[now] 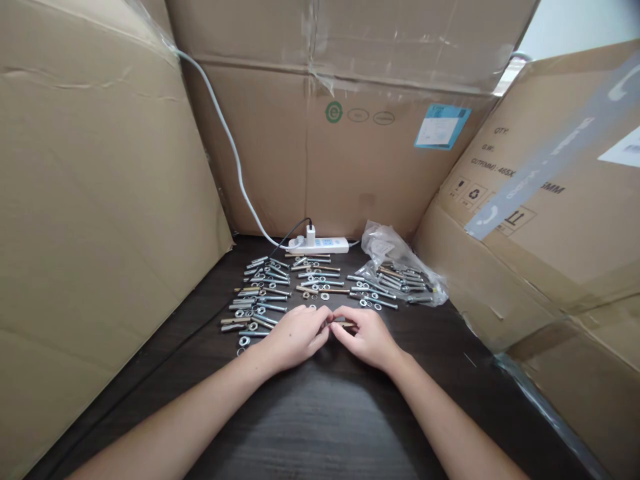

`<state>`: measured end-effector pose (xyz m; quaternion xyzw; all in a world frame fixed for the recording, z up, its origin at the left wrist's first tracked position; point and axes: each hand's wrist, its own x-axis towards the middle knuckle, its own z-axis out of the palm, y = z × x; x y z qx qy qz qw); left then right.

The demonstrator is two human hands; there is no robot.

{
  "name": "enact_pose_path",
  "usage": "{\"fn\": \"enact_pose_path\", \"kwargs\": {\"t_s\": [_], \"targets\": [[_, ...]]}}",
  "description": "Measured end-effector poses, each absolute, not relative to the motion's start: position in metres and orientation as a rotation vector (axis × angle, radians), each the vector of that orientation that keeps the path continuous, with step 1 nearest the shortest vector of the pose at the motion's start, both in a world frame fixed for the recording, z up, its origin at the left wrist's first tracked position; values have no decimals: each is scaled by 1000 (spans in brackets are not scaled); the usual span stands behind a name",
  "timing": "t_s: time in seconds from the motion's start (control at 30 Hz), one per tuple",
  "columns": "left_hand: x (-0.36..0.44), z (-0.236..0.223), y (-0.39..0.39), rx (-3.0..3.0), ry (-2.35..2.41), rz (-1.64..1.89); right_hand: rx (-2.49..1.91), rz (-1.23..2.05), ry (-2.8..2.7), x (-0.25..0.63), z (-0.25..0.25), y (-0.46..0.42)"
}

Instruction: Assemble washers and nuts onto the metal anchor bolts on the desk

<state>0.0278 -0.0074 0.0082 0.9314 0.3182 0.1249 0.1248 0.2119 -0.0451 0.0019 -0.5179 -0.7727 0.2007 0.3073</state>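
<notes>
My left hand and my right hand meet fingertip to fingertip just above the dark table, both closed in a pinch. A brass-coloured expansion bolt shows partly between the fingers of my right hand. What my left fingertips pinch is hidden behind them. Beyond my hands lie rows of expansion bolt parts: silver bolts, metal sleeves, nuts and washers. Farther right, another group of bolts lies with rings and nuts.
A clear plastic bag with several bolts lies at the back right. Behind the parts stands a white power strip with a plugged-in charger. A black cable crosses the left side. Cardboard boxes enclose the table.
</notes>
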Motion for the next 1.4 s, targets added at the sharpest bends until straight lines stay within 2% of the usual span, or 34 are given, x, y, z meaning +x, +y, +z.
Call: {"fn": "enact_pose_path", "kwargs": {"t_s": [0.37, 0.6, 0.93, 1.2, 1.4], "targets": [[24, 14, -5, 2752, 1039, 463, -1439, 446, -1980, 212, -6, -42], [15, 8, 10, 2809, 1327, 502, -1519, 392, -1889, 213, -10, -39], [16, 3, 12, 2874, 1203, 468, -1487, 404, -1880, 212, -7, -39], [21, 9, 4, 2603, 897, 828, -1390, 333, -1751, 209, -2, -42], [25, 2, -2, 2284, 861, 914, -1275, 307, -1814, 208, -2, -45]]}}
